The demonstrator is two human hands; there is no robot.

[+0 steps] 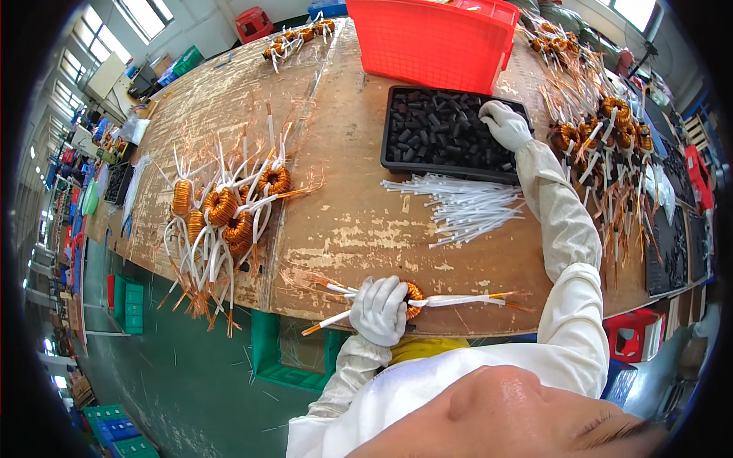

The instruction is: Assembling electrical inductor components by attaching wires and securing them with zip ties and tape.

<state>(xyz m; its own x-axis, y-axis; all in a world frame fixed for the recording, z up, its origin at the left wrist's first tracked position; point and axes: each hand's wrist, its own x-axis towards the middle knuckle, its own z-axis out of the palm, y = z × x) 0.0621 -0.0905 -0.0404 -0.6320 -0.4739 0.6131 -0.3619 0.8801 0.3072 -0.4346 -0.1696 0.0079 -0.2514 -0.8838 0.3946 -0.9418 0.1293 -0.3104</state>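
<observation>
My left hand [379, 311], in a white glove, is closed around a copper-wound ring coil [413, 300] at the table's front edge. White-sleeved leads with frayed copper ends stick out from the coil on both sides. My right hand [506, 124], also gloved, reaches into the right part of a black tray [395, 166] full of short black tubes [435, 126]. Its fingers are bent together among the tubes, and whatever they pinch is hidden. A fanned pile of white cable ties [466, 206] lies just in front of the tray.
A red plastic bin [431, 46] stands behind the tray. Several ring coils with leads lie in a cluster [225, 214] on the left, and a larger heap [603, 137] covers the right side. Below the table's edge sits a green crate [263, 359]; a red stool [634, 336] is at the lower right.
</observation>
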